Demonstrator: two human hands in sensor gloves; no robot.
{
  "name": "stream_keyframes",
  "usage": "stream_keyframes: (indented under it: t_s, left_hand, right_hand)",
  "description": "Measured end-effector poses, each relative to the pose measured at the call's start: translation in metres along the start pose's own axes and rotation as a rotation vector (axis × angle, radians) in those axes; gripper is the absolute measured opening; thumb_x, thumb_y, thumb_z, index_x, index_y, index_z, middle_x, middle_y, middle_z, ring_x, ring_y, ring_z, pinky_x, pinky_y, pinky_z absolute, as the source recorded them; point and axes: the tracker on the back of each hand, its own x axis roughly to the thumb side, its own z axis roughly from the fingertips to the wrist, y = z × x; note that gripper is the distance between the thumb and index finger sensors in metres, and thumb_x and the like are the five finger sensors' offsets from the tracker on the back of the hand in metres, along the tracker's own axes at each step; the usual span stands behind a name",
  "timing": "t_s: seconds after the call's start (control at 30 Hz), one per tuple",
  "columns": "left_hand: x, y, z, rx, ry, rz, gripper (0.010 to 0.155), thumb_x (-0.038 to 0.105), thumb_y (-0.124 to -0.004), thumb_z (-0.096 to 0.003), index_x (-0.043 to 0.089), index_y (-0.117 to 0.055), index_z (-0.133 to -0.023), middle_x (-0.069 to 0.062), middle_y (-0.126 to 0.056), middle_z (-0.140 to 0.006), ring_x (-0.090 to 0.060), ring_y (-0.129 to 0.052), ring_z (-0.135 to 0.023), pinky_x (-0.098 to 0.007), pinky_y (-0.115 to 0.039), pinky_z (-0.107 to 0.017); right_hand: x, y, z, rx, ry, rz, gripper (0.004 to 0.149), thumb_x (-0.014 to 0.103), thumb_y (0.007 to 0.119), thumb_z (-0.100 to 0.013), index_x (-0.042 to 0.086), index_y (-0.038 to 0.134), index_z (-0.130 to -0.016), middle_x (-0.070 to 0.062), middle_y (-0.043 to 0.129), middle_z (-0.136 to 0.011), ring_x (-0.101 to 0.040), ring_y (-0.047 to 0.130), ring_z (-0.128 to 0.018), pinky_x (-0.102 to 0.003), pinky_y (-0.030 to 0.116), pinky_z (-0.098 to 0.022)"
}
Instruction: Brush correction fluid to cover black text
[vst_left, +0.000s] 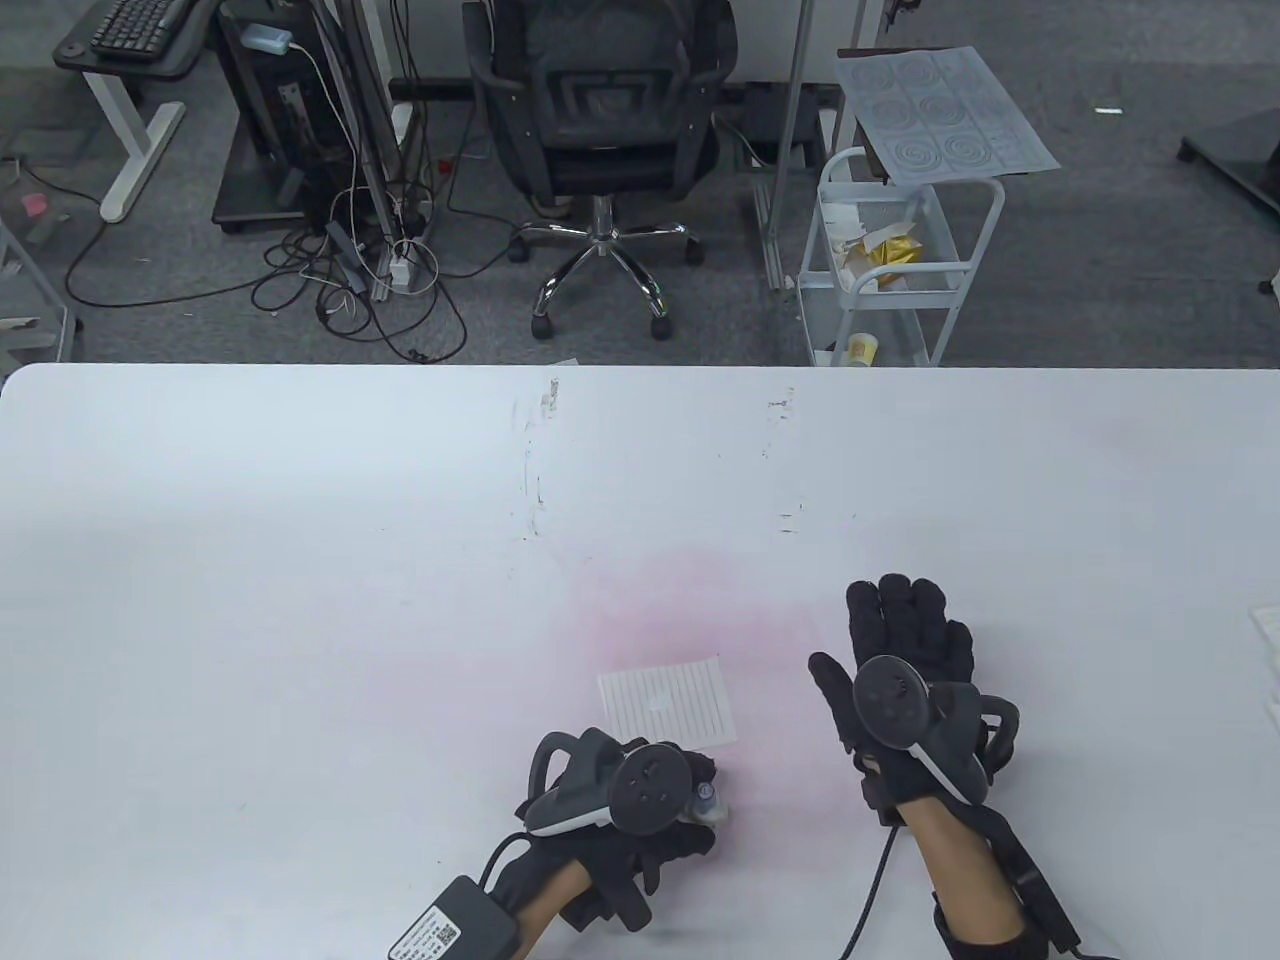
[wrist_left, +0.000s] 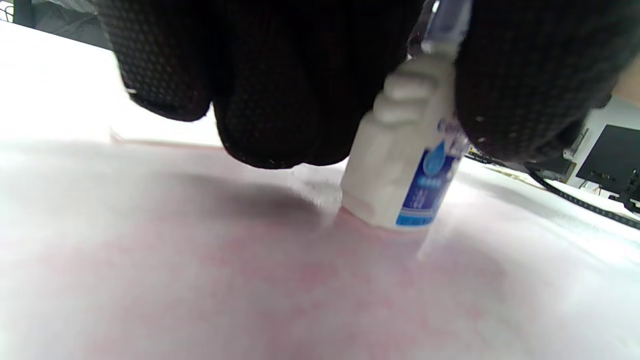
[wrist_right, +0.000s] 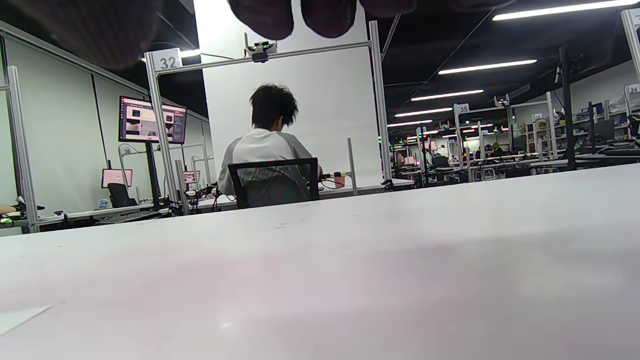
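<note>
Small white plastic correction-fluid bottle (wrist_left: 400, 170) with a blue label and a clear cap, upright on the white counter (vst_left: 300, 560), base touching the pink-stained patch of the surface. Contents hidden behind opaque walls. Gripped near the neck by the black-gloved left hand (vst_left: 640, 800), fingers curled round it, thumb side pressed against the label in the left wrist view. Just ahead of that hand, a square white lined paper sheet (vst_left: 668, 704) lying flat on the counter; black text on it too small to make out. To the right of the bottle and clear of it, the black-gloved right hand (vst_left: 900, 660), palm down, fingers straight and close together, holding nothing. Beyond the counter's far edge, a white wire trolley (vst_left: 900, 260) with yellow and white scraps in its upper tray and a paper cup lower down.
</note>
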Motion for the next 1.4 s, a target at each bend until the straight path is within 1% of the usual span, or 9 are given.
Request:
stream_keyframes:
  t_s: [0.2,0.4,0.53,0.6,0.73,0.77,0.93,1.23,1.4]
  left_hand:
    - [-0.012,0.035,0.014,0.121,0.019,0.092,0.07,0.058,-0.092,-0.0289,0.023,-0.08,-0.088,-0.005,-0.096,-0.081,-0.023,-0.103,-0.061,-0.045,-0.083,-0.055]
    - [-0.037,0.07,0.035,0.253,0.06,0.244,0.072,0.06,-0.09,-0.0314,0.024,-0.077,-0.093,-0.006,-0.092,-0.088,-0.026,-0.1,-0.07,-0.048,-0.08,-0.059]
    - [-0.054,0.077,0.046,0.382,0.167,0.18,0.072,0.06,-0.084,-0.0367,0.026,-0.07,-0.099,-0.008,-0.083,-0.099,-0.03,-0.091,-0.085,-0.053,-0.073,-0.066]
    - [-0.06,0.076,0.049,0.401,0.227,0.109,0.073,0.06,-0.081,-0.0387,0.028,-0.065,-0.102,-0.006,-0.075,-0.105,-0.031,-0.083,-0.094,-0.056,-0.067,-0.07]
    - [-0.069,0.067,0.047,0.38,0.291,0.017,0.076,0.063,-0.073,-0.0406,0.03,-0.054,-0.107,-0.006,-0.058,-0.116,-0.033,-0.062,-0.108,-0.061,-0.056,-0.075]
    - [-0.071,0.065,0.046,0.375,0.302,-0.001,0.077,0.063,-0.072,-0.0408,0.031,-0.052,-0.108,-0.002,-0.054,-0.117,-0.033,-0.057,-0.11,-0.061,-0.053,-0.076]
    - [-0.076,0.05,0.039,0.311,0.363,-0.145,0.079,0.065,-0.066,-0.0412,0.034,-0.042,-0.109,0.0,-0.038,-0.12,-0.032,-0.039,-0.114,-0.062,-0.044,-0.078]
    - [-0.082,0.031,0.032,0.176,0.42,-0.295,0.08,0.067,-0.061,-0.0403,0.036,-0.035,-0.109,0.001,-0.028,-0.12,-0.03,-0.029,-0.114,-0.062,-0.037,-0.079]
    - [-0.083,0.029,0.03,0.166,0.432,-0.305,0.08,0.068,-0.059,-0.0403,0.037,-0.033,-0.109,0.001,-0.026,-0.12,-0.03,-0.027,-0.114,-0.062,-0.035,-0.079]
  right_hand:
    - [0.002,-0.004,0.004,-0.025,-0.016,-0.001,0.077,0.064,0.068,-0.04,0.028,0.044,-0.103,-0.003,0.036,-0.109,-0.039,0.035,-0.104,-0.064,0.042,-0.069]
    - [0.009,-0.001,0.005,-0.019,-0.04,0.009,0.077,0.064,0.068,-0.04,0.028,0.044,-0.103,-0.003,0.037,-0.109,-0.039,0.036,-0.104,-0.064,0.042,-0.069]
    - [0.012,0.0,0.007,-0.016,-0.052,0.019,0.077,0.064,0.068,-0.04,0.028,0.043,-0.103,-0.003,0.036,-0.109,-0.039,0.036,-0.104,-0.064,0.042,-0.069]
    - [0.014,0.0,0.008,-0.011,-0.06,0.022,0.077,0.064,0.067,-0.04,0.028,0.043,-0.103,-0.003,0.036,-0.109,-0.039,0.036,-0.104,-0.064,0.042,-0.069]
    - [0.017,0.003,0.009,0.018,-0.09,0.05,0.077,0.066,0.066,-0.04,0.029,0.042,-0.104,-0.002,0.035,-0.109,-0.038,0.035,-0.104,-0.064,0.042,-0.069]
    - [0.018,0.005,0.009,0.029,-0.1,0.056,0.077,0.066,0.066,-0.04,0.029,0.042,-0.104,-0.002,0.035,-0.11,-0.038,0.035,-0.104,-0.064,0.042,-0.069]
    - [0.021,0.015,0.009,0.122,-0.143,0.086,0.078,0.067,0.064,-0.04,0.032,0.038,-0.104,0.0,0.031,-0.11,-0.038,0.032,-0.105,-0.065,0.04,-0.07]
    - [0.021,0.03,0.012,0.289,-0.172,0.132,0.078,0.068,0.061,-0.041,0.034,0.032,-0.104,0.002,0.025,-0.111,-0.035,0.025,-0.106,-0.065,0.036,-0.07]
    - [0.018,0.033,0.012,0.322,-0.156,0.15,0.077,0.069,0.057,-0.041,0.034,0.029,-0.104,0.002,0.023,-0.111,-0.035,0.021,-0.105,-0.066,0.034,-0.07]
